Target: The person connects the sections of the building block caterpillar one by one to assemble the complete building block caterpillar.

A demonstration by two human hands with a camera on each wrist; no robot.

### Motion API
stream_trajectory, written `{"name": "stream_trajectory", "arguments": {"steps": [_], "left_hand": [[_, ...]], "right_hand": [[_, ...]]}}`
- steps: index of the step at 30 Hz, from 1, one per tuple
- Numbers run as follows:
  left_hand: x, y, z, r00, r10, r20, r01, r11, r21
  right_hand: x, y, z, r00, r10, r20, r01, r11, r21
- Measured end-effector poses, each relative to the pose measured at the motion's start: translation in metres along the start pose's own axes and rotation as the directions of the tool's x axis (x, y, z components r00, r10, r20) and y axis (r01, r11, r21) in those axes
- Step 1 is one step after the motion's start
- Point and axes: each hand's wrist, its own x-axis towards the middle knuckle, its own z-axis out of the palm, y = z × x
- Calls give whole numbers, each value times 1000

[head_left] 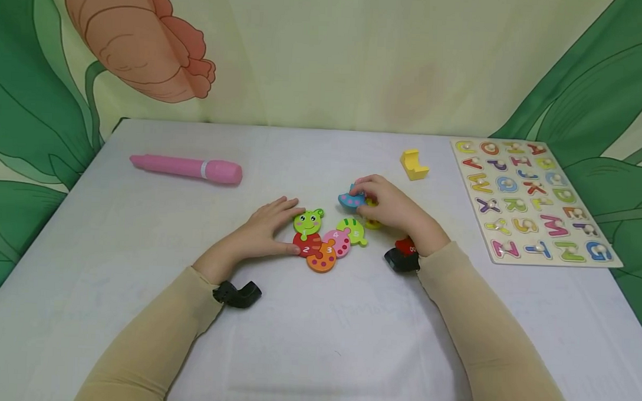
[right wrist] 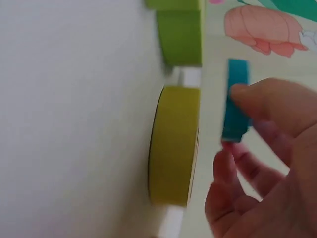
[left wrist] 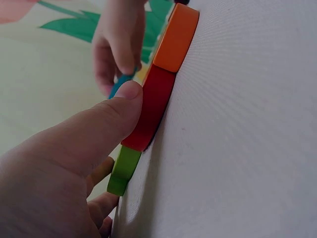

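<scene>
A caterpillar number puzzle lies on the white table: a green smiling head (head_left: pixel 306 222), a red piece (head_left: pixel 303 245), an orange piece (head_left: pixel 320 261), a pink piece (head_left: pixel 336 243) and a striped green piece (head_left: pixel 354 232), joined in a curve. With its thumb touching the red piece's edge, my left hand (head_left: pixel 265 231) spreads its fingers beside the head. My right hand (head_left: pixel 392 208) pinches a blue puzzle piece (right wrist: pixel 237 106), lifted off the table. Below that hand lies a yellow piece (right wrist: pixel 174 148), apart from the striped green one; in the head view the hand partly covers it.
A red thing (head_left: pixel 406 245) shows partly behind the right wrist's black camera. Farther back is a yellow notched block (head_left: pixel 415 166). A letter peg board (head_left: pixel 485 215) lies at the right, a thick pink pen-shaped thing (head_left: pixel 179 167) at the back left.
</scene>
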Motion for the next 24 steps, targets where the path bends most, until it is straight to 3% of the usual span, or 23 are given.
{"name": "stream_trajectory", "arguments": {"steps": [5, 11, 17, 24], "left_hand": [[0, -1, 1, 1000, 5, -1, -5, 1000, 12], [0, 0, 0, 1000, 5, -1, -5, 1000, 5], [-1, 1, -1, 1000, 10, 2, -10, 1000, 4], [-1, 0, -1, 1000, 9, -1, -9, 1000, 5]], "right_hand": [[-19, 3, -3, 1000, -8, -20, 9, 998, 67], [-43, 4, 0, 996, -82, -25, 84, 990, 116], [-63, 4, 8, 996, -89, 22, 83, 977, 195], [-72, 8, 16, 993, -109, 45, 102, 986, 131]]}}
